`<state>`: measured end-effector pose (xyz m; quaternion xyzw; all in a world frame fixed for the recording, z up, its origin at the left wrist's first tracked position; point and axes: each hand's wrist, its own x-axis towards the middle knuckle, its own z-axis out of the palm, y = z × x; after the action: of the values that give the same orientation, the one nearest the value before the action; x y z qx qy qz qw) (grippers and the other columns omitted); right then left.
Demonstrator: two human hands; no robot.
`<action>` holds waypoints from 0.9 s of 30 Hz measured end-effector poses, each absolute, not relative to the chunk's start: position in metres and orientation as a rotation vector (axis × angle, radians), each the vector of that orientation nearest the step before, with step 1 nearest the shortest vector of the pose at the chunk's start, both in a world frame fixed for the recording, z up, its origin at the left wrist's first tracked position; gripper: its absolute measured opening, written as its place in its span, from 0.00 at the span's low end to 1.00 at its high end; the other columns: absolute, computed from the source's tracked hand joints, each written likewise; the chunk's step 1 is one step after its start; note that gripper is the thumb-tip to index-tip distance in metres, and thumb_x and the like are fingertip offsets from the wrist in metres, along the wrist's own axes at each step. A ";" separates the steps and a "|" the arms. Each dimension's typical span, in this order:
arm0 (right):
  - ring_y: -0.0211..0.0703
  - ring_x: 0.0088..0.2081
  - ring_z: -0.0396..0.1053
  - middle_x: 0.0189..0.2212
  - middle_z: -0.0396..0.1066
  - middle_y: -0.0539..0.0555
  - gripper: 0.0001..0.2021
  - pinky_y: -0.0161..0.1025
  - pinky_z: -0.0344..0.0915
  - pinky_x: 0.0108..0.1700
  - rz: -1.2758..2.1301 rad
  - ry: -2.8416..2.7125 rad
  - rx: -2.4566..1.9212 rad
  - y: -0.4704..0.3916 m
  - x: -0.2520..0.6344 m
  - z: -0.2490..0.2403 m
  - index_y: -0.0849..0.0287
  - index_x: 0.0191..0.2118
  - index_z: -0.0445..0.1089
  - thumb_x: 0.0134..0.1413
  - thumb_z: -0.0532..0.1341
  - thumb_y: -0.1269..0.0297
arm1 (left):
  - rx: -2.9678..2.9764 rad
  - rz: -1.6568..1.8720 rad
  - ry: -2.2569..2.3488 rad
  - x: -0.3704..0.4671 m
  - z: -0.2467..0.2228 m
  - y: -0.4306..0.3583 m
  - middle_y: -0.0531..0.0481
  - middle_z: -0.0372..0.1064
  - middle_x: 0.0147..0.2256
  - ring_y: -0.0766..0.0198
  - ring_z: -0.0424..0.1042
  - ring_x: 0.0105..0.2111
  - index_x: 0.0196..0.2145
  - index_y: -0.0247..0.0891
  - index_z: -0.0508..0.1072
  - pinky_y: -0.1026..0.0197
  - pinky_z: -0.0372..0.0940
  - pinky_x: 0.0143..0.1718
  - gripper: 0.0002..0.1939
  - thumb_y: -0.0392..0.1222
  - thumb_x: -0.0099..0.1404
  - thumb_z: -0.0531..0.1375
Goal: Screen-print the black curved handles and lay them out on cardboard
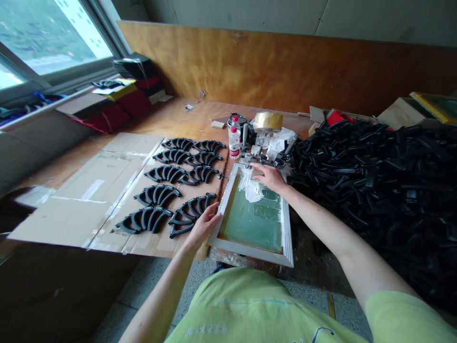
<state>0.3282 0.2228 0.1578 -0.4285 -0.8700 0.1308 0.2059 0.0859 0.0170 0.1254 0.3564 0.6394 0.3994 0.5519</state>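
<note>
A silk-screen printing frame (287, 228) with a pale metal border and green mesh lies in front of me, slightly turned. White ink (253, 191) is smeared over the far part of its mesh. My right hand (269, 177) is over that far end, its fingers closed on a small brownish squeegee (256, 172) that they partly cover. At the frame's left border is my left hand (207, 223), with thumb and fingers at the edge; the fingertips are partly hidden. Just left of it sits a curved black ribbed plastic part (191, 212).
More black ribbed parts (164, 174) stand in rows on a cardboard sheet (89, 190). Behind the frame are a water bottle (234, 143), a tape roll (267, 122) and crumpled white paper (280, 143). A large heap of black parts (371, 190) fills the right side.
</note>
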 end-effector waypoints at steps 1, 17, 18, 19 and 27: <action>0.46 0.39 0.70 0.40 0.73 0.52 0.28 0.39 0.64 0.40 0.335 -2.374 -1.280 0.235 0.326 0.165 0.47 0.58 0.65 0.50 0.67 0.59 | 0.861 0.944 1.502 0.084 0.137 0.017 0.48 0.74 0.36 0.60 0.72 0.33 0.62 0.39 0.61 0.63 0.65 0.32 0.42 0.61 0.54 0.63; 0.46 0.41 0.69 0.38 0.72 0.55 0.17 0.41 0.64 0.45 0.579 -2.296 -1.436 0.193 0.403 0.079 0.57 0.47 0.69 0.51 0.64 0.61 | 0.969 1.471 1.202 0.112 0.242 0.112 0.46 0.73 0.41 0.62 0.74 0.38 0.53 0.41 0.66 0.64 0.68 0.32 0.31 0.66 0.62 0.53; 0.47 0.43 0.68 0.40 0.71 0.55 0.18 0.43 0.63 0.47 0.542 -2.390 -1.371 0.186 0.396 0.079 0.55 0.49 0.69 0.50 0.65 0.62 | 0.945 1.465 1.210 0.114 0.234 0.108 0.46 0.73 0.42 0.63 0.74 0.37 0.55 0.43 0.64 0.64 0.68 0.31 0.31 0.65 0.62 0.53; 0.48 0.45 0.67 0.41 0.71 0.55 0.17 0.44 0.62 0.48 0.498 -2.461 -1.339 0.182 0.390 0.081 0.54 0.48 0.70 0.51 0.65 0.64 | 0.927 1.434 1.221 0.116 0.224 0.101 0.47 0.73 0.42 0.63 0.74 0.37 0.56 0.45 0.63 0.64 0.68 0.31 0.31 0.64 0.62 0.53; 0.46 0.42 0.63 0.35 0.67 0.55 0.08 0.43 0.63 0.47 0.318 -2.546 -0.926 0.133 0.350 0.141 0.57 0.43 0.73 0.57 0.61 0.67 | 0.682 0.913 1.198 0.153 0.152 0.013 0.39 0.74 0.44 0.59 0.74 0.37 0.52 0.37 0.69 0.61 0.68 0.31 0.31 0.63 0.60 0.58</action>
<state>0.3495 0.1334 0.1411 -0.3321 -0.9135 0.1139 0.2055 0.1528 0.0125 0.1518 0.3036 0.5329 0.4064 0.6772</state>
